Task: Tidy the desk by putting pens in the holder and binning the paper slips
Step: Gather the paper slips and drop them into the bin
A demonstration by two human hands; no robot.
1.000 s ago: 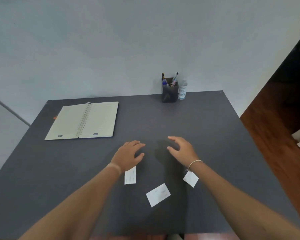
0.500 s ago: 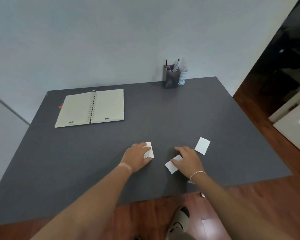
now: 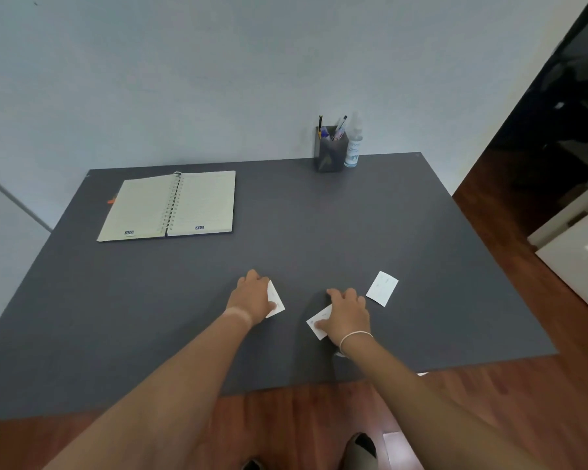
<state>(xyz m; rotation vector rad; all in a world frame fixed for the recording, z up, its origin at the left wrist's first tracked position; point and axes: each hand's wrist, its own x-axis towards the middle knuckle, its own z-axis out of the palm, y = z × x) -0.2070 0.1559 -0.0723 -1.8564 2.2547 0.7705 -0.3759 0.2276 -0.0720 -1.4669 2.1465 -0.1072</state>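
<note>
Three white paper slips lie on the dark grey desk (image 3: 319, 232). My left hand (image 3: 252, 296) rests on the left slip (image 3: 276, 305), fingers curled over its edge. My right hand (image 3: 348, 313) pins the middle slip (image 3: 317, 322) between thumb and fingers. The third slip (image 3: 382, 288) lies free just right of my right hand. At the back edge a dark pen holder (image 3: 331, 150) holds several pens.
An open spiral notebook (image 3: 170, 205) lies at the back left. A small clear spray bottle (image 3: 353, 144) stands beside the holder. Wooden floor and my shoes show below the desk's front edge; a white door stands at the right.
My hands came back from the desk's middle onto the slips. Since half a second ago both hands have closed further on their slips, and the left slip's edge has lifted.
</note>
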